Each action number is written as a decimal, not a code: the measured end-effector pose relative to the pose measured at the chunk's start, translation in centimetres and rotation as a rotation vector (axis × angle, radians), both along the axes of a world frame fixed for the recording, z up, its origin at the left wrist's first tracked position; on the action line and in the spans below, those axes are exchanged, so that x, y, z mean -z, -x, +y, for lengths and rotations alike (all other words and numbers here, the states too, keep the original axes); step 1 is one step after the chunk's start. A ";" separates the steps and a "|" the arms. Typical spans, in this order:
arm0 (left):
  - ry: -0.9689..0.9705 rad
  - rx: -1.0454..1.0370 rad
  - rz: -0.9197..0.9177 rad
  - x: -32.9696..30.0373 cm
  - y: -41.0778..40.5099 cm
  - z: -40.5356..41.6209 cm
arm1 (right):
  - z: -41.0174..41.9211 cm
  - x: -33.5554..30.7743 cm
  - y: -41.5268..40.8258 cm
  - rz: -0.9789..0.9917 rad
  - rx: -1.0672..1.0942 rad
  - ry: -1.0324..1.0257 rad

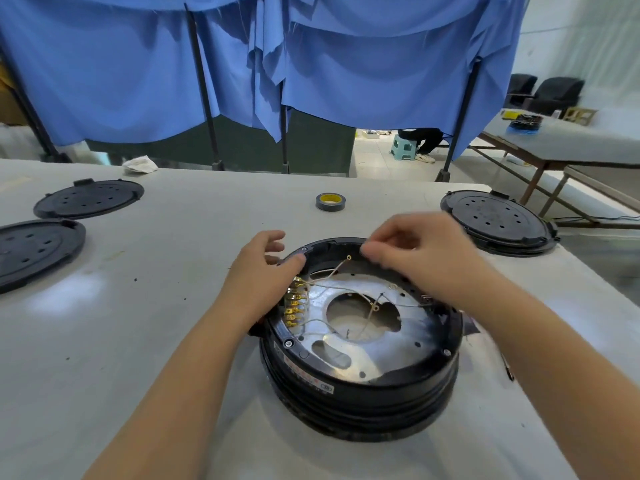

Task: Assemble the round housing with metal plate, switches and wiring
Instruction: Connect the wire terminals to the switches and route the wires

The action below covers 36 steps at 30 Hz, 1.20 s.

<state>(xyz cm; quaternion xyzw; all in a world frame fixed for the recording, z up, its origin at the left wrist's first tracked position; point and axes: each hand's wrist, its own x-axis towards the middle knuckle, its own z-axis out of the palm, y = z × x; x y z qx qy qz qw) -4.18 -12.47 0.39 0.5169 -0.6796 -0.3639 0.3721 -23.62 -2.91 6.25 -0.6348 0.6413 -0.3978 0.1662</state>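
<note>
A black round housing [360,386] stands on the white table in front of me. Inside it lies a shiny metal plate [391,344] with a large central hole. Thin pale wires [332,289] with ring terminals run across the plate to a row of brass terminals [294,306] at the left inner wall. My left hand [263,271] rests on the housing's left rim, thumb on the edge, fingers loosely curled. My right hand [408,251] hovers over the far rim with fingertips pinched together near a wire end; motion blur hides whether it holds the wire.
Two black perforated lids [88,199] [31,251] lie at the left, another lid [498,220] at the right. A roll of tape [329,201] sits beyond the housing. Blue curtains [311,64] hang behind the table. A second table [571,140] stands at far right.
</note>
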 end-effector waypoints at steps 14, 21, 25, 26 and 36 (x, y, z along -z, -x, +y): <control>-0.153 0.047 0.233 0.5 0.0 -0.2 | -5.3 7.1 10.2 0.116 0.445 -0.168; -0.134 0.067 0.220 0.8 -0.1 -0.5 | -5.3 8.1 10.2 0.162 0.505 -0.079; -0.122 0.073 0.215 0.8 -0.1 -0.4 | -4.8 7.5 10.0 -0.052 0.527 0.032; -0.120 0.068 0.215 0.8 -0.2 -0.4 | -4.7 7.0 9.9 -0.107 0.525 0.058; 0.139 0.051 0.178 0.0 -0.3 0.2 | -2.1 -0.9 5.7 -0.733 0.016 -0.087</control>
